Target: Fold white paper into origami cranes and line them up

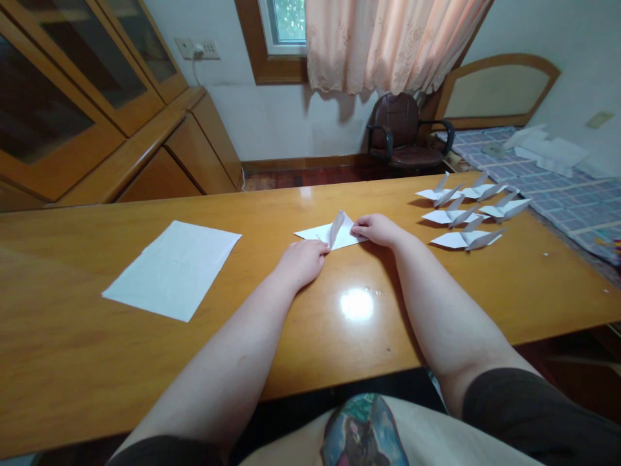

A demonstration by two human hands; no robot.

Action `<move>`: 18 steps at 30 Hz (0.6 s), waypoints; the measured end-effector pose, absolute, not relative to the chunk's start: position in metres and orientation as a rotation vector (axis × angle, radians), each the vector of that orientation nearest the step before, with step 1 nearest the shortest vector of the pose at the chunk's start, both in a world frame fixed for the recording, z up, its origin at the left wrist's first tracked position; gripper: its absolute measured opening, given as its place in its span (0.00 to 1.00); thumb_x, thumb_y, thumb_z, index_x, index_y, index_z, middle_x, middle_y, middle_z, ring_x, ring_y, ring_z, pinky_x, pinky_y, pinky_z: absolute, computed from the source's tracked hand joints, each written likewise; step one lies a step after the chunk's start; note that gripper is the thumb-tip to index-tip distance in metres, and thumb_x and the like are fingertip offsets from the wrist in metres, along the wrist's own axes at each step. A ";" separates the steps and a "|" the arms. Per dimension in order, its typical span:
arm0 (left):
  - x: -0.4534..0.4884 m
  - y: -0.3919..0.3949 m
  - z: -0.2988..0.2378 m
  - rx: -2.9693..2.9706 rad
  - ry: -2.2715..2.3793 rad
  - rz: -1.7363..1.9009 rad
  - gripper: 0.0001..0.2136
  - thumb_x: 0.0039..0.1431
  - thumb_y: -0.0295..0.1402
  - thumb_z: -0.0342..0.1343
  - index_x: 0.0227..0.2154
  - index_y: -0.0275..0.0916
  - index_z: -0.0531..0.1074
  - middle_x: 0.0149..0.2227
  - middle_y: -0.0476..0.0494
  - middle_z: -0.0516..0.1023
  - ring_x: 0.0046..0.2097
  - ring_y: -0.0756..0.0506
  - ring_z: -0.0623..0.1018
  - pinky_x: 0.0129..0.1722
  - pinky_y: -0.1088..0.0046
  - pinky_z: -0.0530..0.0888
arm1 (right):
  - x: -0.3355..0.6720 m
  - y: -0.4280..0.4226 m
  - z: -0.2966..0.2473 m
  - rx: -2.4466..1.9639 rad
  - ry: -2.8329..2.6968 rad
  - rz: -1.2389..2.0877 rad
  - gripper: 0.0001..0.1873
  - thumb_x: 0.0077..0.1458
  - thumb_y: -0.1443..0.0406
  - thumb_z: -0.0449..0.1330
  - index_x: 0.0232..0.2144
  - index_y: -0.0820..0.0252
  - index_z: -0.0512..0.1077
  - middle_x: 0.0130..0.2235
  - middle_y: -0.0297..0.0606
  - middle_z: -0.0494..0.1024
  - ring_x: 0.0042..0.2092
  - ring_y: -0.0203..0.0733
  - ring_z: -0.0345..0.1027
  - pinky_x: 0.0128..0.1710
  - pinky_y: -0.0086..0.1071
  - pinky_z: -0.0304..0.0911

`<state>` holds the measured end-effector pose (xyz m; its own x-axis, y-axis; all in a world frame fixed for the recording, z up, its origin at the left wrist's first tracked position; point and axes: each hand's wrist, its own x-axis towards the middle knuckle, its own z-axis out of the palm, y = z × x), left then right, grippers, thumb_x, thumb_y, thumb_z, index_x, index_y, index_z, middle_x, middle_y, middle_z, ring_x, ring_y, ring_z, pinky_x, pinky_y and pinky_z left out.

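Observation:
A partly folded sheet of white paper (347, 234) lies on the wooden table (310, 349), with one flap standing up near its middle. My left hand (305, 262) rests at the paper's near left edge, its fingers closed against the base of the raised flap. At the right end of the paper, my right hand (376, 229) pinches its edge between thumb and fingers. Left of my hands lies a flat white paper sheet (174, 268). Several folded paper cranes (466, 241) with raised wings stand grouped at the table's right.
Beyond the table stands a brown office chair (402, 133). A bed with a checked cover (567, 194) adjoins the table's right end, with white papers (548, 152) on it. Wooden cabinets (160, 168) line the left wall. Light glares off the tabletop near my arms.

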<state>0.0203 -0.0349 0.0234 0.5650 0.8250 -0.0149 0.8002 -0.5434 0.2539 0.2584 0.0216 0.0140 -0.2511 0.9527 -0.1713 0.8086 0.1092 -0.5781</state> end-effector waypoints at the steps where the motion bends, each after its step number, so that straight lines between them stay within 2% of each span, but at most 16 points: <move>1: 0.019 -0.034 0.023 2.577 1.358 0.152 0.17 0.59 0.29 0.46 0.45 0.47 0.77 0.50 0.47 0.78 0.52 0.42 0.75 0.54 0.62 0.68 | 0.257 0.021 0.015 -1.749 -2.148 0.868 0.13 0.53 0.58 0.57 0.30 0.61 0.76 0.28 0.35 0.77 0.29 0.36 0.65 0.29 0.29 0.54; 5: 0.013 -0.032 0.024 2.569 1.424 0.128 0.17 0.59 0.29 0.47 0.45 0.50 0.76 0.51 0.48 0.77 0.55 0.41 0.72 0.61 0.52 0.57 | 0.251 0.017 0.017 -1.736 -2.168 0.960 0.15 0.54 0.56 0.56 0.27 0.62 0.74 0.23 0.35 0.74 0.25 0.35 0.62 0.28 0.29 0.53; 8: 0.008 -0.030 0.024 2.550 1.465 0.154 0.16 0.60 0.31 0.47 0.44 0.50 0.76 0.50 0.47 0.77 0.54 0.41 0.72 0.62 0.46 0.52 | 0.246 0.015 0.016 -1.710 -2.183 1.011 0.17 0.55 0.55 0.54 0.25 0.62 0.73 0.21 0.34 0.72 0.24 0.35 0.62 0.27 0.29 0.53; 15: 0.007 -0.026 0.024 2.476 1.499 0.249 0.11 0.60 0.35 0.50 0.39 0.47 0.77 0.44 0.46 0.79 0.48 0.42 0.75 0.60 0.48 0.57 | 0.239 0.013 0.016 -1.726 -2.100 0.890 0.10 0.47 0.59 0.62 0.27 0.60 0.73 0.25 0.33 0.75 0.27 0.35 0.64 0.27 0.28 0.55; 18: 0.009 -0.025 0.023 2.460 1.512 0.252 0.10 0.60 0.35 0.50 0.37 0.45 0.77 0.42 0.45 0.80 0.47 0.42 0.75 0.60 0.51 0.58 | 0.239 0.014 0.014 -1.725 -2.086 0.817 0.09 0.49 0.59 0.61 0.27 0.61 0.73 0.27 0.34 0.75 0.28 0.36 0.65 0.27 0.28 0.54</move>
